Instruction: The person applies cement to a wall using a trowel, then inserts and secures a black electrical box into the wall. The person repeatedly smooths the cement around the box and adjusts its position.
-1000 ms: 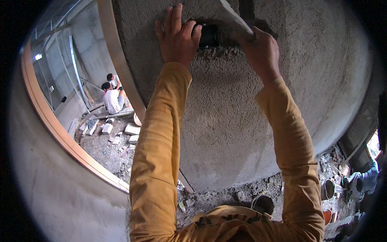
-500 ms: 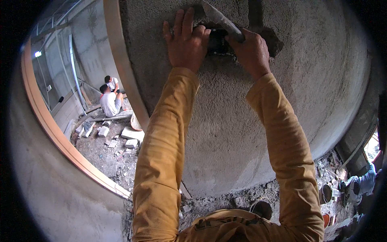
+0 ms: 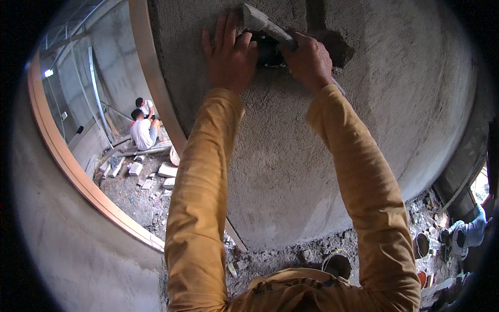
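Resting the left hand [image 3: 232, 62] on the rough grey wall [image 3: 291, 130] just left of the dark box [image 3: 266, 53], with fingers spread and released, and with index and thumb near the box's left edge. Clenching the right hand [image 3: 311, 61] around a greyish tool [image 3: 267, 26] beside the box's right edge, and slanting its broad end up leftward, above the box.
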{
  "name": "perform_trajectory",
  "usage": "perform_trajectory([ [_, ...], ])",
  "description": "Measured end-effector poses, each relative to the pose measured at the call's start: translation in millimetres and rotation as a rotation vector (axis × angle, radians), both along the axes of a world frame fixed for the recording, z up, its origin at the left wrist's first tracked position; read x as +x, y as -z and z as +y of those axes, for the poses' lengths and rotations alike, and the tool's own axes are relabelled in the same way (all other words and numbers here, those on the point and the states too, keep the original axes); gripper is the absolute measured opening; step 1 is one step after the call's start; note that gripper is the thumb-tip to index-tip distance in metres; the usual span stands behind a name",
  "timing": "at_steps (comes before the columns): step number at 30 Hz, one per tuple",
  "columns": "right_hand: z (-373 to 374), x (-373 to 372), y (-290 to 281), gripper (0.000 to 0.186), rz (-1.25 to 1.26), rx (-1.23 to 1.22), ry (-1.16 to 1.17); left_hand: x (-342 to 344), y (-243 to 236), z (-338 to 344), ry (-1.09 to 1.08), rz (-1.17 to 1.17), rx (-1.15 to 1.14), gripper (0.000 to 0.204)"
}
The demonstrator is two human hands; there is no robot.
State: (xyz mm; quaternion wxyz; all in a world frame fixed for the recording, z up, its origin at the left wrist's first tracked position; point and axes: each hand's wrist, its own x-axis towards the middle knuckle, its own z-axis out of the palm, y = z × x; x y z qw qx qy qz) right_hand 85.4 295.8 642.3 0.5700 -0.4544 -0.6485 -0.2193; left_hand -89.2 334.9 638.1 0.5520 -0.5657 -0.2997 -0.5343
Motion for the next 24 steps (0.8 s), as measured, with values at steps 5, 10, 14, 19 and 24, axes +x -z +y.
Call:
perform_trajectory([
  [5,-5,0,0,0.028,-0.007,-0.033,-0.028,-7,4,-5,-0.03,0.055,-0.082,0.031],
  [10,-3,2,-1,0.028,-0.004,-0.026,-0.047,-10,2,-4,-0.059,0.081,-0.126,0.033],
  [14,0,3,-3,0.035,0.015,-0.055,-0.053,-15,2,1,-0.06,0.118,-0.154,0.033],
  [19,-4,1,-1,0.029,-0.018,-0.03,-0.046,-21,2,-7,-0.113,0.149,-0.208,0.04],
  [24,-2,2,2,0.028,0.028,0.011,-0.028,-30,4,-17,-0.068,0.227,-0.213,0.05],
])
